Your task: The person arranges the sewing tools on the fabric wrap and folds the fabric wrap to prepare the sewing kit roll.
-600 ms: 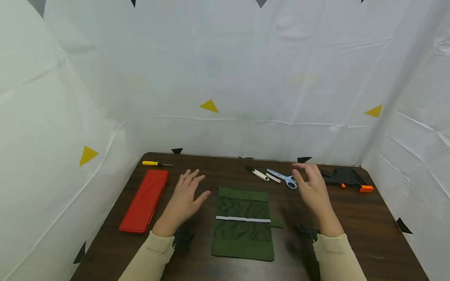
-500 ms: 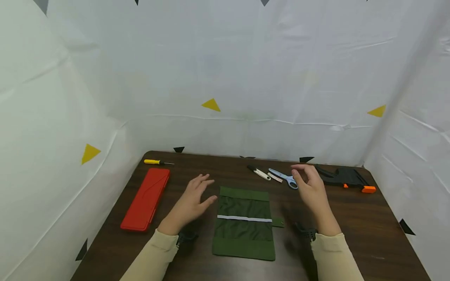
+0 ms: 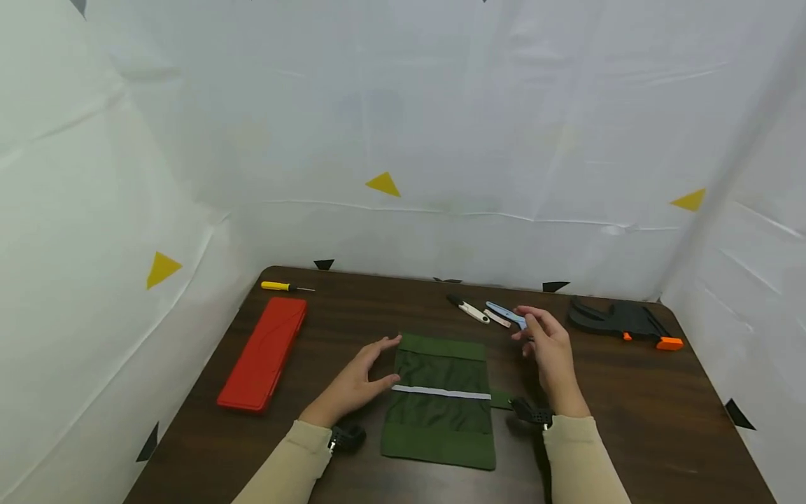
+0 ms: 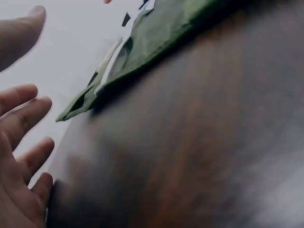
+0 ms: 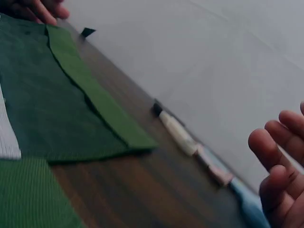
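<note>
A green fabric roll [image 3: 441,444] with a white strip across it lies flat on the table. My left hand [image 3: 352,381] is at its left edge, fingers spread and holding nothing; whether the fingertips touch the cloth I cannot tell. In the left wrist view those fingers [image 4: 28,118] stand apart beside the roll's corner. Over the handles of light blue scissors [image 3: 504,312] is my right hand [image 3: 550,350], partly hiding them. The right wrist view has its fingers [image 5: 266,147] loosely bent, with no grip on the scissors [image 5: 247,202] visible.
Left of the roll lies a red case [image 3: 264,353], with a yellow-handled screwdriver [image 3: 277,286] behind it. A white tool with a black end [image 3: 471,311] and a small pale strip [image 3: 497,318] lie beside the scissors. At right is a black and orange clamp [image 3: 620,322].
My left hand has moved right and down to the roll's left edge. The right hand has lowered and shifted slightly left over the scissors' handles.
</note>
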Demonstrator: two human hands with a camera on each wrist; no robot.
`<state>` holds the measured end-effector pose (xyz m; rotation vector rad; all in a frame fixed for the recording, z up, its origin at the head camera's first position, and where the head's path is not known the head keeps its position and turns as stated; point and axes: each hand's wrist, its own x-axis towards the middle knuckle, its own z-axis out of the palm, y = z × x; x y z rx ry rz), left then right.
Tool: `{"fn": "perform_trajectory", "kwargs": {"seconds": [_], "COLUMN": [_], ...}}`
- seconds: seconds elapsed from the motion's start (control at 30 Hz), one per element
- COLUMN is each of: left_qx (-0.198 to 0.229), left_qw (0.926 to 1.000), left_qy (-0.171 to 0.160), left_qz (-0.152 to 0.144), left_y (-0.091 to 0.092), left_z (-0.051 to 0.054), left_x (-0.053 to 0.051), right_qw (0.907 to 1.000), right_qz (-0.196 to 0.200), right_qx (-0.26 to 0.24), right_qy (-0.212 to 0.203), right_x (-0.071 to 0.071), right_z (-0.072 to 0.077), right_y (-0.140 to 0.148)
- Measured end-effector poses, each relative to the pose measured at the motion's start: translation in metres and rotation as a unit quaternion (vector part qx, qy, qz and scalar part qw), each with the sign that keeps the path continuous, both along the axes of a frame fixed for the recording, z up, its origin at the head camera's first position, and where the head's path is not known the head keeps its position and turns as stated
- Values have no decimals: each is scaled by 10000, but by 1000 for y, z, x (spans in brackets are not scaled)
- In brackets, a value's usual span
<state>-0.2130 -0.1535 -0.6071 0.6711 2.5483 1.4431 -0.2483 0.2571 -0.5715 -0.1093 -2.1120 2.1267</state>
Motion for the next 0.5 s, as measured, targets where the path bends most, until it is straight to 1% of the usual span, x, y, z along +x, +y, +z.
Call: {"fn": "perform_trajectory", "kwargs": {"seconds": [0.07, 0.13, 0.23, 0.3, 0.4, 0.5], "left_qx": [31, 29, -209, -460, -842, -1181], "left_qw": [10000, 10000, 9996, 9985, 9936, 9864], "left_qy": [9, -7, 60, 167, 568, 946], "left_qz": [-52, -82, -153, -252, -485, -638], "left_y": [1, 2, 2, 0, -1, 1], "left_z": [-1, 2, 5, 7, 9, 10], "left_x": [5, 10, 16, 20, 21, 20], "right_qw": [9999, 9996, 9983, 9969, 9933, 9882], "right_qz": [124, 269, 516, 590, 643, 608], "right_qx": [-55, -16, 252, 504, 893, 1332], "right_qy": [33, 42, -31, -140, -353, -452], "right_x": [4, 8, 13, 15, 16, 16], "right_z": [-9, -15, -19, -19, -17, -15], "right_y": [6, 8, 8, 5, 0, -3]}}
